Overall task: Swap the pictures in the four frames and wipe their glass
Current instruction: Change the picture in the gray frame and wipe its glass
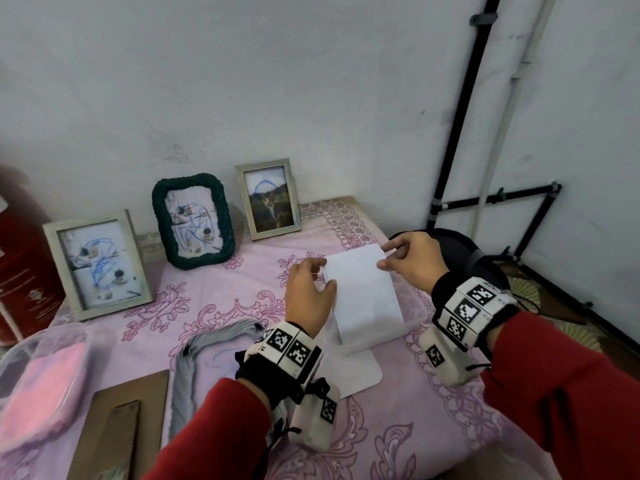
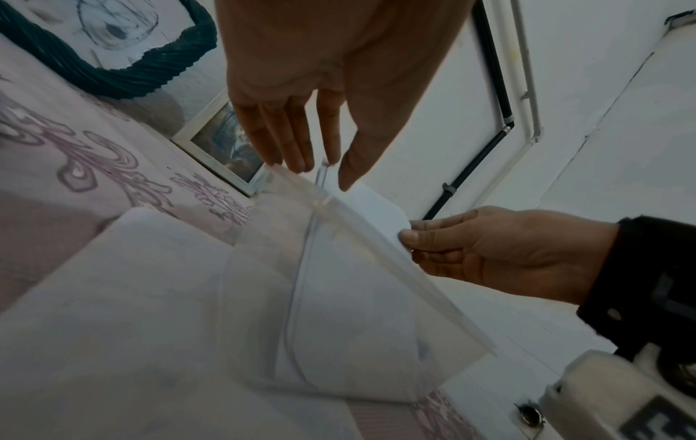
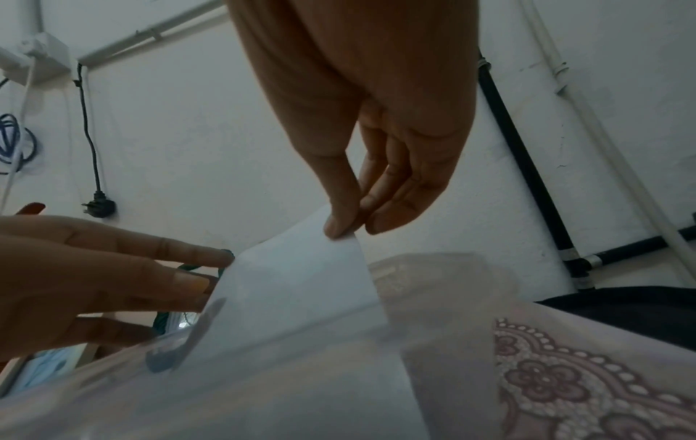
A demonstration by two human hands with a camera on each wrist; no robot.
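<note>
Nearest, below the left hand [image 1: 309, 295]: a brown backing board [image 1: 117, 426] flat on the counter [image 1: 433, 427], with a grey rope-edged frame [image 1: 194, 355] lying beside it and a clear plastic box [image 1: 41, 379] holding something pink further left. Under both wrists, a white sheet [image 1: 356, 372] flat on the pink flowered cloth.

Between the hands, raised off the counter: a white picture sheet [image 1: 362, 292], tilted, standing partly inside a clear plastic sleeve [image 2: 263, 268]. Left hand curled round the sheet's left edge, thumb on the front, fingers [image 2: 286, 143] down along the sleeve's rim. Right hand [image 1: 412, 261] pinching the sheet's top right corner between thumb and fingers [image 3: 395, 205]. Both hands closed on the same sheet, set apart by its width.

Beyond the left hand, three frames upright against the wall: a pale wooden frame [image 1: 95, 263] furthest left, a dark green rope frame [image 1: 193, 221] in the middle, a grey-green frame [image 1: 268, 199] straight ahead, each with a picture scribbled in blue. Red container [image 1: 20, 258] at far left. Behind the right hand, a dark bag [image 1: 464, 251] and black pipes [image 1: 460, 109] on the wall.
</note>
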